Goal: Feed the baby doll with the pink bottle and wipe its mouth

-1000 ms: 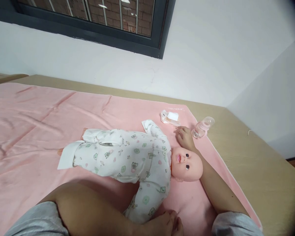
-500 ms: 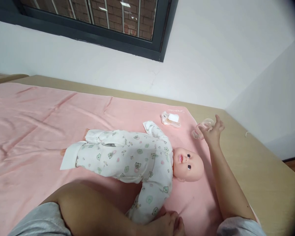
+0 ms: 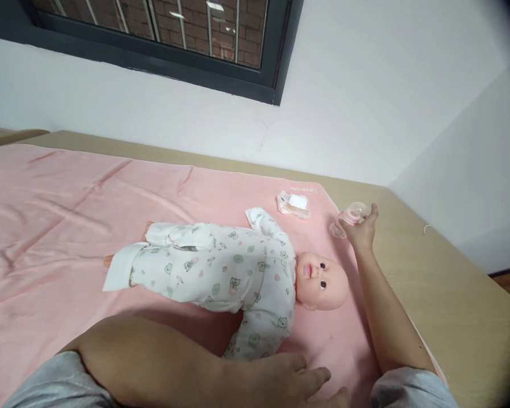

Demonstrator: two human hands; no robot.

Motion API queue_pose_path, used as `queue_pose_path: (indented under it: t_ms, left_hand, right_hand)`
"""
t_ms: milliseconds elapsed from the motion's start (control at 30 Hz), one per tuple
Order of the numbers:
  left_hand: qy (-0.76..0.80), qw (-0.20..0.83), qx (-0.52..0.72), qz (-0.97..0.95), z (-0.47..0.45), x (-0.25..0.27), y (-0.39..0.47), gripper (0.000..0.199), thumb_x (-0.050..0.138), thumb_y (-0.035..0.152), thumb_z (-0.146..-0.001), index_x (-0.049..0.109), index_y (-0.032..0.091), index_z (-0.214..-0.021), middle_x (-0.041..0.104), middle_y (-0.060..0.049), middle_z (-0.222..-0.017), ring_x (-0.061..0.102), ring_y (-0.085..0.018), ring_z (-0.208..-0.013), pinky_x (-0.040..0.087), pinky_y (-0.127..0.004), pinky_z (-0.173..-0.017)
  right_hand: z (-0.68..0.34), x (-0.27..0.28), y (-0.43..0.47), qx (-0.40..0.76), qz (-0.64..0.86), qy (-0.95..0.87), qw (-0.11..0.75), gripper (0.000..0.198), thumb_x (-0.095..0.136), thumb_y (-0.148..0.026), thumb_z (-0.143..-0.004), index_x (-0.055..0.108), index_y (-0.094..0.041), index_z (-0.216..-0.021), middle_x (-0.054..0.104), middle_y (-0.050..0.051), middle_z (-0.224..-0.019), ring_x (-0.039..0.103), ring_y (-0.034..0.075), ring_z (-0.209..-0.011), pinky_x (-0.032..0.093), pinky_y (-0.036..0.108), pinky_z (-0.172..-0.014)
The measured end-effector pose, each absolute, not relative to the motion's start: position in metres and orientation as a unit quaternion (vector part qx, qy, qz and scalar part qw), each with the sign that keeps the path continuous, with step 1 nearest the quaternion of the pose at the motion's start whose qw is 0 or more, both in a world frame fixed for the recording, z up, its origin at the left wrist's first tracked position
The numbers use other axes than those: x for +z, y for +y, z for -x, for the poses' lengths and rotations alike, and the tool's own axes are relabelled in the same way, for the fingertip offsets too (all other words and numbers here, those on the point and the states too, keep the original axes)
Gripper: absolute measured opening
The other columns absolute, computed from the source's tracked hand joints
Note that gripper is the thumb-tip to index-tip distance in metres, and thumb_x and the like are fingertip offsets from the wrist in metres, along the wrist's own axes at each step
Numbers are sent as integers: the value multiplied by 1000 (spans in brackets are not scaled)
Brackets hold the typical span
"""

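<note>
A baby doll in a white patterned sleepsuit lies on its back across a pink blanket, its head to the right. Beyond its head, my right hand closes around a small clear baby bottle with a pink ring, which lies at the blanket's edge. Part of the bottle is hidden by my fingers. At the bottom, my left hand is beside the doll's near sleeve, empty, its fingers apart and partly cut off by the frame.
A crumpled clear plastic packet with a white label lies on the blanket near the doll's far arm. The wooden tabletop shows to the right. A white wall and a dark-framed window rise behind.
My right hand has gone from spread fingers beside the bottle to closing around it. My left hand has turned from loosely curled to opened out, its fingers reaching to the right.
</note>
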State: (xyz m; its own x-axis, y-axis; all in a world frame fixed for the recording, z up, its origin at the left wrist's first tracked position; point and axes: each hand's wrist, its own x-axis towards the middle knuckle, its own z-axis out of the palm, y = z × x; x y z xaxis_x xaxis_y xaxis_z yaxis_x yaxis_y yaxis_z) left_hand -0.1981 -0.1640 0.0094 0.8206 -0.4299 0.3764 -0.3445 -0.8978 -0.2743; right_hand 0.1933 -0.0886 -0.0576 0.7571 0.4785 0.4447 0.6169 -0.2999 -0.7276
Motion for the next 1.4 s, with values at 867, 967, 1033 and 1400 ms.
queue_pose_path:
  t_ms: [867, 967, 1033, 1400]
  left_hand:
    - [-144, -9, -401, 905, 198, 51, -104, 55, 63, 30, -92, 36, 20, -139, 66, -9, -124, 64, -21, -108, 48, -37, -92]
    - [-145, 6, -403, 904, 196, 46, -105, 57, 62, 38, -93, 37, 18, -140, 68, -10, -116, 65, -22, -100, 46, -39, -90]
    - [-142, 14, -402, 904, 196, 45, -105, 59, 59, 45, -94, 37, 16, -141, 69, -10, -112, 65, -23, -99, 44, -40, -91]
    - [-187, 26, -353, 916, 199, 50, -99, 58, 63, 36, -91, 37, 23, -141, 69, -4, -108, 64, -20, -100, 35, -41, -102]
  right_hand:
    - [15, 29, -176, 128, 424, -652, 615, 102, 76, -31, -78, 8, -55, -149, 50, 0, -141, 58, 23, -123, 60, 42, -87]
    - [20, 18, -174, 79, 401, -665, 625, 98, 84, -33, -70, 23, -52, -145, 53, 1, -137, 56, 26, -125, 58, 48, -94]
    - [20, 12, -172, 50, 424, -670, 608, 103, 87, -39, -65, 23, -49, -145, 52, 4, -136, 55, 31, -127, 53, 55, -99]
    - [20, 23, -179, 42, 409, -638, 652, 70, 75, -26, -78, 36, -41, -134, 57, 2, -123, 61, 28, -119, 54, 54, -100]
